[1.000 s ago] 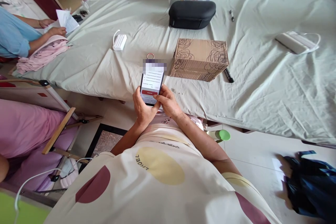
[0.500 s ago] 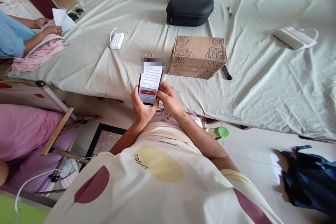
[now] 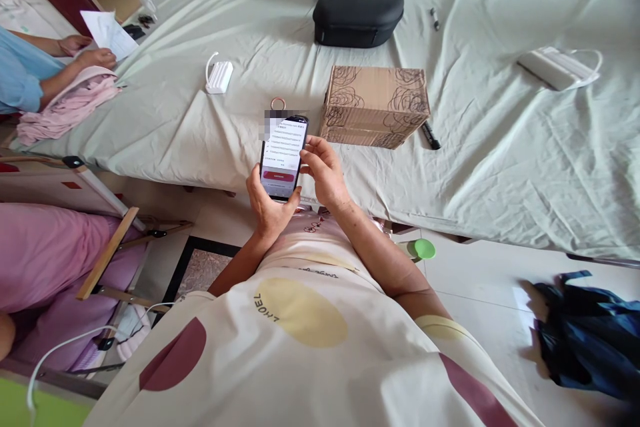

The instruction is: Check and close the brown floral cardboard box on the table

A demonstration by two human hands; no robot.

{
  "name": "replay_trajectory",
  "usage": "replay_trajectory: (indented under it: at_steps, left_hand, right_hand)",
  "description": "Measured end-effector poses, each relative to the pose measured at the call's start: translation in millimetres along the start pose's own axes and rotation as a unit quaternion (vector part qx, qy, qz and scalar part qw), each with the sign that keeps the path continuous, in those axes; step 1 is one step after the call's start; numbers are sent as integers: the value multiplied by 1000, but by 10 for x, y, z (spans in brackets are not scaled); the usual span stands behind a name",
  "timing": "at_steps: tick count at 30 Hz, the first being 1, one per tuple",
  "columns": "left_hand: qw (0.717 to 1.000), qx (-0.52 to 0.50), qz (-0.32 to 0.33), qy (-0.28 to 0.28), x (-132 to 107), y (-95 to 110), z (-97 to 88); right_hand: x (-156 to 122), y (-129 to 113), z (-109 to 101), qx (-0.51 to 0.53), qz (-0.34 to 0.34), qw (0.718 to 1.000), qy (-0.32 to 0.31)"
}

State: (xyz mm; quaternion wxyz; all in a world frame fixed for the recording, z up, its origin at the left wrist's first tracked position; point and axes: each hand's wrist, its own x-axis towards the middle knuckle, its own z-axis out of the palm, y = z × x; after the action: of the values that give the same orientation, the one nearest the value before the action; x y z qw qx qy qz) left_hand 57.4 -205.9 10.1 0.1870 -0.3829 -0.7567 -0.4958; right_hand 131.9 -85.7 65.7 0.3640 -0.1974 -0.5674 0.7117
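Note:
A black smartphone [image 3: 283,155] with a lit screen and a ring on its top end is held upright in front of my chest. My left hand [image 3: 267,207] wraps round its lower half from below, thumb along the bottom edge. My right hand [image 3: 324,172] rests against the phone's right edge, fingers curled, thumb at the screen. Just beyond the phone, a brown cardboard box [image 3: 375,105] with drawn swirls stands on the grey sheet [image 3: 500,147].
On the sheet lie a black case [image 3: 357,17], a white charger [image 3: 219,75], a black marker [image 3: 430,135], a small pen [image 3: 434,17] and a face mask [image 3: 560,67]. A person's hands [image 3: 95,57] hold paper at far left. A green-lidded bottle [image 3: 420,250] and a dark bag [image 3: 585,340] lie on the floor.
My right hand has slid up the phone's right side, from near the bottom to the middle of the screen. The phone has risen slightly. The person at far left has shifted the paper.

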Motion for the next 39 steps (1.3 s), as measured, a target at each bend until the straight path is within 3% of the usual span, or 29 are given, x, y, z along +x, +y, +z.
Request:
replay_trajectory:
  at_steps: [14,39]
  left_hand:
    - [1000,3,11,-5,-37,16,3]
    - [1000,3,-16,0,59,-9,-4]
  right_hand:
    - [45,-36,41,0,-15,999,31]
    - [-174,70,-20,41,60,997,-35]
